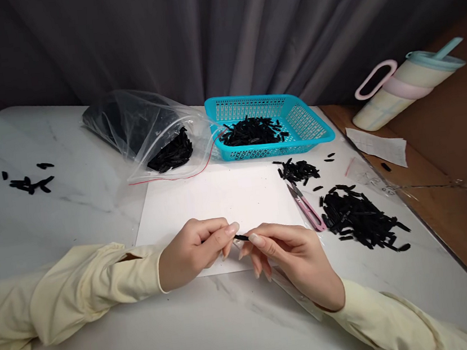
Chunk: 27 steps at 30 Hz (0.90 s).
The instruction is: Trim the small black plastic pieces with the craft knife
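Between my two hands is one small, slim black piece (242, 237), pinched at both ends over the white sheet (219, 194). The thumb and finger of my left hand (202, 247) close on its left end. My right hand (292, 253) grips the other end the same way. What the piece is made of I cannot tell. Right of the sheet lie pink-handled thread snips (306, 207), beside a large pile of similar black pieces (360, 216). A smaller pile (299, 171) sits just behind the snips.
At the back stands a blue plastic basket (273, 148) holding black pieces. Left of it lies a clear zip bag (138, 130) with more inside. A few loose pieces (33, 185) are at the far left. A tumbler (402, 89) and a paper slip (378, 146) are at the right.
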Available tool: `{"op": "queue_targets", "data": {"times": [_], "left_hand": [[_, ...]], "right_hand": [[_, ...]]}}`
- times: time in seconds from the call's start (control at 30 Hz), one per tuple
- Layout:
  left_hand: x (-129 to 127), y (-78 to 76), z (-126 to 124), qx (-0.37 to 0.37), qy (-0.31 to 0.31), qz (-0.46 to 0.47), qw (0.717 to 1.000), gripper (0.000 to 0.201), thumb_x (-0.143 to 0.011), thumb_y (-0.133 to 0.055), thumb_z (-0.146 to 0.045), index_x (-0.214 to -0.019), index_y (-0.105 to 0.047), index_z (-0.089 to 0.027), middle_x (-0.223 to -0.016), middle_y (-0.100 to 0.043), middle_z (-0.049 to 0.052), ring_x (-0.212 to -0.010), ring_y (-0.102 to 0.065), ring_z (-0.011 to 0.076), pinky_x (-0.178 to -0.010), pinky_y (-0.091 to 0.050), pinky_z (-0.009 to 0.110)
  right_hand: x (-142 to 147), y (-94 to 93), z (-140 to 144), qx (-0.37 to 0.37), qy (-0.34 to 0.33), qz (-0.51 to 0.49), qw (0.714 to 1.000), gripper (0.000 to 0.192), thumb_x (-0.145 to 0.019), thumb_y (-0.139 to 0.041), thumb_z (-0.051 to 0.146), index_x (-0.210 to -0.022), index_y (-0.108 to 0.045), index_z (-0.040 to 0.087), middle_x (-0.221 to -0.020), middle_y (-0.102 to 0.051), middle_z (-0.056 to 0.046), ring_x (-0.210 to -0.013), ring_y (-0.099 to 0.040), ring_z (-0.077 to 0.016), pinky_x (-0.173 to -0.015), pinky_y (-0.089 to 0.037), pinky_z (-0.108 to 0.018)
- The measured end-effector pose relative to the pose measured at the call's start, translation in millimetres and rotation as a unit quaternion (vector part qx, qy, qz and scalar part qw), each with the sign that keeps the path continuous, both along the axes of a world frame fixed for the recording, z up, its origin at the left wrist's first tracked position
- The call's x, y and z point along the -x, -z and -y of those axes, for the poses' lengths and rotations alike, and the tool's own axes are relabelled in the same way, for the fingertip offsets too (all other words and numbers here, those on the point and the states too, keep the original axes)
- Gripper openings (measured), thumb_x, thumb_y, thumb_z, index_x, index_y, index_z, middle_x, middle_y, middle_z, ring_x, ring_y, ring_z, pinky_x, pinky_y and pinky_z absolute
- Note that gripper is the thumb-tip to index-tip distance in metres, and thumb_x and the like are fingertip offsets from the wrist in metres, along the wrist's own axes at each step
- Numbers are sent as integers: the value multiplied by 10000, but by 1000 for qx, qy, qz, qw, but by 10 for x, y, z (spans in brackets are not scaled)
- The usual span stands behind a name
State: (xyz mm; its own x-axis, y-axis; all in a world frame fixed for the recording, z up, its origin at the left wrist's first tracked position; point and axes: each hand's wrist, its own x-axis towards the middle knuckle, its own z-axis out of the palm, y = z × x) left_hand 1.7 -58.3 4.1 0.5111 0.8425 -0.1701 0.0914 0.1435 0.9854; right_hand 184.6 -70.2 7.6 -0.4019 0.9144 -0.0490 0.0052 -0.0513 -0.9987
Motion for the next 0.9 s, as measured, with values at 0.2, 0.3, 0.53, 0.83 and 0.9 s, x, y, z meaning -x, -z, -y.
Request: {"op": "queue_targets", "data": {"times": [0.2,0.3,0.53,0.83,0.9], "left_hand": [[-2,-2,-1,-2,3,1,1000,379,-885,-415,-388,-570,-410,-177,-403,-226,-90,-366,-194,43,-367,-190,208],[-1,-1,-2,-13,1,-8,1000,373,-887,-414,-379,-576,-424,-175,-402,-234,-88,-368,-206,44,-371,-198,207],[-2,-17,7,4,3,16,1000,348,-885,-411,-385,-608,-445,-177,-401,-234,-90,-368,-197,51,-373,-187,220],[-11,-19,12,4,4,16,1000,342,-888,-382,-379,-614,-438,-182,-398,-241,-88,-373,-206,63,-396,-209,239],[-13,-18,3,4,6,16,1000,339,-887,-377,-375,-614,-435,-182,-394,-238,-91,-369,-202,62,-392,-206,238]], "right_hand": [[-17,25,5,6,-11,5,1000,245,-872,-520,315,-748,-655,151,-559,-578,-4,-441,-485,-89,-443,-404,-236],[-14,22,5,9,-12,12,1000,248,-875,-514,313,-753,-657,151,-538,-568,3,-433,-473,-85,-442,-394,-233],[2,24,9,0,-2,-12,1000,198,-866,-529,273,-778,-665,159,-605,-600,-7,-457,-503,-87,-429,-404,-225],[-27,95,20,-25,8,-28,999,138,-863,-541,230,-858,-674,196,-738,-663,-29,-469,-531,-86,-436,-432,-228],[-27,98,20,-32,11,-26,999,140,-863,-542,224,-853,-677,189,-735,-665,-33,-465,-534,-87,-434,-436,-228]]}}
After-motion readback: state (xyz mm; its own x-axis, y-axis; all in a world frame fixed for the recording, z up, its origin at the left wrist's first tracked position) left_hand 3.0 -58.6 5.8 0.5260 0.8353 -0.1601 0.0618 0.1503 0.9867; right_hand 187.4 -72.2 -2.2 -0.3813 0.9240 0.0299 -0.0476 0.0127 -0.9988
